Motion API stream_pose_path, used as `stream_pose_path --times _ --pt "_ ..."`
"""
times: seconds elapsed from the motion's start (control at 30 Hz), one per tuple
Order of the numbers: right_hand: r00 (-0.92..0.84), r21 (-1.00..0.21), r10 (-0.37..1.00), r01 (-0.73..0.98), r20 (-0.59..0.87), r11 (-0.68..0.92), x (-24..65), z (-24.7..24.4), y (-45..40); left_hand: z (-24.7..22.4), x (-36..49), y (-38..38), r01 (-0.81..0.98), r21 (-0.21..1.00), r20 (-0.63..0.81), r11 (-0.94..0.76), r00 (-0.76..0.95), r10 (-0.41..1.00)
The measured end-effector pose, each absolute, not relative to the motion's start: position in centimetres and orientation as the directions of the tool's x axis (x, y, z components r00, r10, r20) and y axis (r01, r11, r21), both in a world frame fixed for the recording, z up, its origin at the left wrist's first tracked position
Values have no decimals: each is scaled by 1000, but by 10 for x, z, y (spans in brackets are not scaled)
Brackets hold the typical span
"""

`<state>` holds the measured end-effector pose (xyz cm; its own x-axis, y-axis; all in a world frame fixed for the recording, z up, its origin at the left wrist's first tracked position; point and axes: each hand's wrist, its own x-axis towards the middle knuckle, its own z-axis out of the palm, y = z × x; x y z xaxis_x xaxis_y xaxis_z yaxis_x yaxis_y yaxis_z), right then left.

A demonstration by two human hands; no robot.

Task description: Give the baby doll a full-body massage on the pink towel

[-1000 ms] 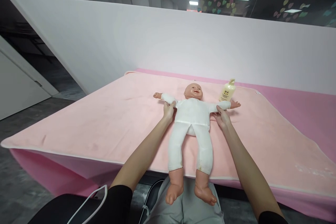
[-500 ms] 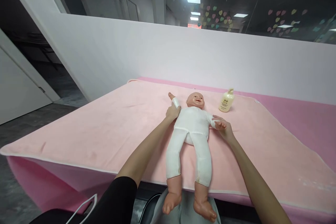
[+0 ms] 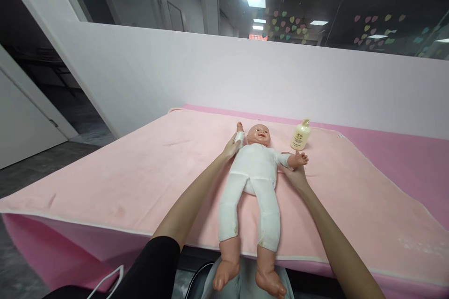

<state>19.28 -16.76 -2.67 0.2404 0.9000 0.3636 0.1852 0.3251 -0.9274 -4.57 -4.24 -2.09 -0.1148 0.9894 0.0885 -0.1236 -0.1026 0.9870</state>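
- The doll [image 3: 254,168] is a baby figure in a white one-piece suit, lying on its back with bare head, hands and feet; its feet hang past the near edge of the blanket.
- The left hand [image 3: 231,148] is closed around the doll's arm, which points up beside the head; the doll's small hand shows just beyond the fingers.
- The right hand [image 3: 293,174] lies under the doll's other arm, near its wrist, fingers partly hidden, so how tightly it grips cannot be told.
- The doll's body lies between the two hands, its legs stretching back toward the person's lap.
- The blanket [image 3: 140,168] is pale pink with a lighter hem and covers a deeper pink table [image 3: 414,154] that shows beyond the right hand.
- Behind the table stands a low white wall [image 3: 210,70]; above it are dark glass with pastel heart stickers and ceiling lights.
- A cream pump bottle [image 3: 300,135] stands upright just beyond the right hand, near the doll's head; its contents cannot be seen.
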Motion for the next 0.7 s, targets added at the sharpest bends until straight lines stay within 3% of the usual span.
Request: stream_pose_path --times 0.17,0.27,0.33,0.47,0.57,0.7 --pt "303 -945 903 -20 304 325 191 -25 -163 -23 -52 -46 -68 995 -80 71 -146 986" --pt "365 -937 878 -43 309 348 191 -23 -161 -24 -53 -43 28 998 -56 63 -197 979" --pt "308 -939 893 -3 327 345 194 -21 -163 -26 -50 -38 142 990 6 22 -193 981" --pt "13 -909 929 212 369 358 209 -19 -171 -30 -44 -29 309 949 117 -62 -163 980" --pt "-126 -844 918 362 376 395 220 -20 -177 -32 -40 -24 349 936 110 -51 -152 982" --pt "-192 -811 923 441 334 385 223 -23 -179 -32 -37 -23 402 916 64 4 -156 986"
